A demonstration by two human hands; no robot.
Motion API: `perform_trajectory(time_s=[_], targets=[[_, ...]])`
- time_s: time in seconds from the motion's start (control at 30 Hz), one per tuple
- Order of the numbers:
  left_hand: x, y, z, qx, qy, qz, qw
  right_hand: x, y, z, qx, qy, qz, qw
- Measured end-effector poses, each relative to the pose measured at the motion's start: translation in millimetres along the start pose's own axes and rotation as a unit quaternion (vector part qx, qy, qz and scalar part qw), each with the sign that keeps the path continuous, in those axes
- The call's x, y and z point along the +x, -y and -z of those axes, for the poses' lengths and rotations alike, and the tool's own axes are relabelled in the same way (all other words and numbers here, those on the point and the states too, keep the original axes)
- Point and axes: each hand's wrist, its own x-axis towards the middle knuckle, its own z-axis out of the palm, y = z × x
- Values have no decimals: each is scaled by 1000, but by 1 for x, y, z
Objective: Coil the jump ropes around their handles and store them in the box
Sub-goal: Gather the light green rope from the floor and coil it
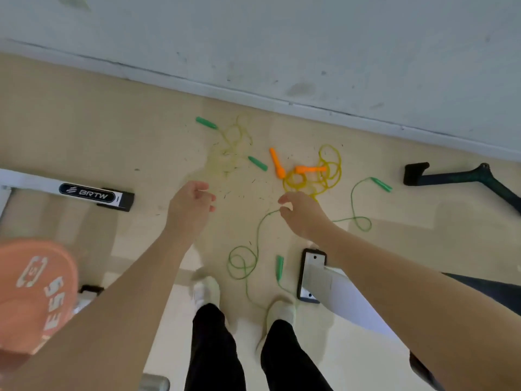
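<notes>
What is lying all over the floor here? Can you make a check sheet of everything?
Surface: beige floor with small dark specks near the ropes.
Job's things: green rope strung out, one handle by the feet, one far right; orange-handled rope in a yellow tangle; pale yellow rope with green handles, loose. None coiled. No box seen.
Clutter: black bar attachment on the floor at right.
Hands: right hand pinches the green rope; left hand loosely curled, holds nothing.
Cables: nothing seen.
Surroundings: scuffed grey wall, white equipment frame, orange weight plate, person's white shoes.
</notes>
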Motion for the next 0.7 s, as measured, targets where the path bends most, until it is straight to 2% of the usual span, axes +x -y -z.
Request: perform_trajectory(time_s=[0.2,0.43,0.6,0.7], targets=[[160,69,-52,76,-12,-52,996,180,-37,-90,-31,-38,-14,999],[317,167,-117,38,-3,-89,995,379,-94,-193,-121,-94,-3,988],[369,213,-148,7,10,-93,996,454,-102,-219,-156,-142,-53,976],[376,225,-153,-4,29,-96,995,462,-101,-228,-249,-182,-54,950]])
